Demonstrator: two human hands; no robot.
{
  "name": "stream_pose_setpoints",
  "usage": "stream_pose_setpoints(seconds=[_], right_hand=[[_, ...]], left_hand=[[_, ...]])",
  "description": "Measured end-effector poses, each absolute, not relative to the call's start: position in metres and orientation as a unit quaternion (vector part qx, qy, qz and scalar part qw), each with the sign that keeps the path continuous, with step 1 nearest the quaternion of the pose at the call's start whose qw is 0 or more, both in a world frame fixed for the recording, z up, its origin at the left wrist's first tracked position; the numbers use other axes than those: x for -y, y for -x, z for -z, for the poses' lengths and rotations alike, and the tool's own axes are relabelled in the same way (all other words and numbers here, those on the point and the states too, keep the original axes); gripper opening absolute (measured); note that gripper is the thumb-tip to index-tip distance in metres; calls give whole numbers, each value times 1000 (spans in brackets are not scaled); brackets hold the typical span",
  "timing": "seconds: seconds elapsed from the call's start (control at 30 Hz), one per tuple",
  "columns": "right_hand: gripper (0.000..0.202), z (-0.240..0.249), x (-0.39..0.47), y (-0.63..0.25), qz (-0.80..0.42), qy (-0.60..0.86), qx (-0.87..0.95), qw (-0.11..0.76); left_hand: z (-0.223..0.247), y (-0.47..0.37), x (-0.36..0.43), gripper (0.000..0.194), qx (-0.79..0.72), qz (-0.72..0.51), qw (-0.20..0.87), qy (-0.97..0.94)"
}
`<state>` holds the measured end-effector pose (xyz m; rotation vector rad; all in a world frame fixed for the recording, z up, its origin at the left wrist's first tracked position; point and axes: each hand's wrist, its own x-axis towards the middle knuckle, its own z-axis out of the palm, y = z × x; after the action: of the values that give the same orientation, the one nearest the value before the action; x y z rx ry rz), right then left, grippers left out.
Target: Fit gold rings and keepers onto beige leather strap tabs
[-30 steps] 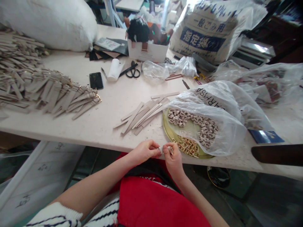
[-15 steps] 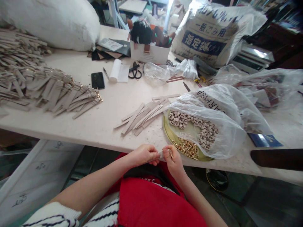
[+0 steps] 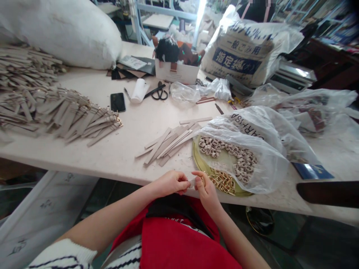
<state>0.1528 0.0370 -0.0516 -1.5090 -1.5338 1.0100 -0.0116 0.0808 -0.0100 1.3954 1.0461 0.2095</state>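
At the table's front edge, my left hand [image 3: 174,183] and my right hand [image 3: 206,189] are close together, fingers pinched. Between them shows a short stretch of a pale strap [image 3: 192,180], its left end inside my left fingers. A bit of gold metal, apparently a buckle, peeks out from my right fingers; most of it is hidden. Just beyond my right hand, a round yellow-green tray [image 3: 196,161] holds small gold buckles [image 3: 224,182] and many beige loops [image 3: 211,146]. Loose beige strips [image 3: 168,145] lie fanned out left of the tray.
A clear plastic bag [image 3: 269,160] drapes over the tray's right side. Finished-looking straps with gold ends [image 3: 75,114] are heaped at left. A phone [image 3: 117,102], paper roll [image 3: 139,90] and scissors [image 3: 159,93] lie further back. A dark bar [image 3: 328,193] juts in at right.
The camera view has tilted up slightly. My right index finger has straightened out a little, and the hands stay close together with the strap between them.
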Motion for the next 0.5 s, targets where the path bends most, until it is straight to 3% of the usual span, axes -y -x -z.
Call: stream_pose_setpoints(seconds=[0.13,0.27,0.5], right_hand=[[32,60,-48,-140,-410,590,573,393],[35,56,-62,-134,-418,619,526,408],[36,61,-65,-134,-417,592,549,417]], left_hand=[[14,11,-89,31,-442,-102,588,-669],[19,15,-108,23,-478,-134,492,-715],[24,13,-104,26,-468,-172,532,-685]])
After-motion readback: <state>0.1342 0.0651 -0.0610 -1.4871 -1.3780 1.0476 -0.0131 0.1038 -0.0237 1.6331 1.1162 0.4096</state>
